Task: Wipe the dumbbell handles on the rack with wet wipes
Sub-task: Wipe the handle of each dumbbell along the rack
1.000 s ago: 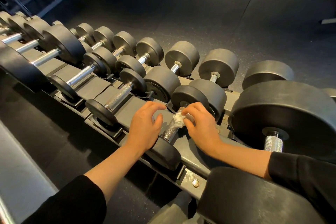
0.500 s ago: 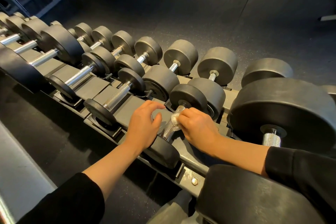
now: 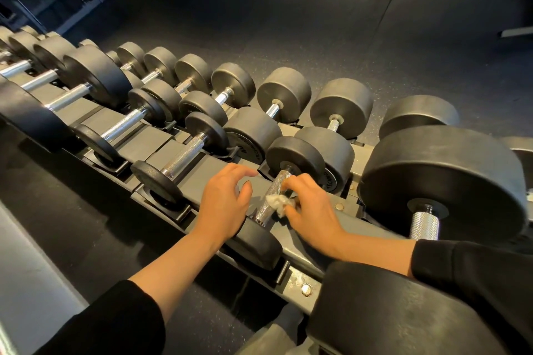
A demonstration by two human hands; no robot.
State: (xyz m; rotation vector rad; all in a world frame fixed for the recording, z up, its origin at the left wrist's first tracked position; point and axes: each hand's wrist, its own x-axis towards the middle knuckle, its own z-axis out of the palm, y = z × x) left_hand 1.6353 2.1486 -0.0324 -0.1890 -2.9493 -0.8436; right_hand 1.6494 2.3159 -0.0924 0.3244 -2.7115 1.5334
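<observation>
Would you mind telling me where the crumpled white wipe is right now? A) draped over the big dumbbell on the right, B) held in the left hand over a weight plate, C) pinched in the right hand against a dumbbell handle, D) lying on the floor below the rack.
C: the right hand pinches the wipe against the knurled handle, while the left hand holds no wipe.

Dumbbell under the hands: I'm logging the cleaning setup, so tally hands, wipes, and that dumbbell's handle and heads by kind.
Hands: 2, left hand and right hand
Wet wipe: 1
Handle: 1
Heads: 2, far head and near head
Total: 6
</observation>
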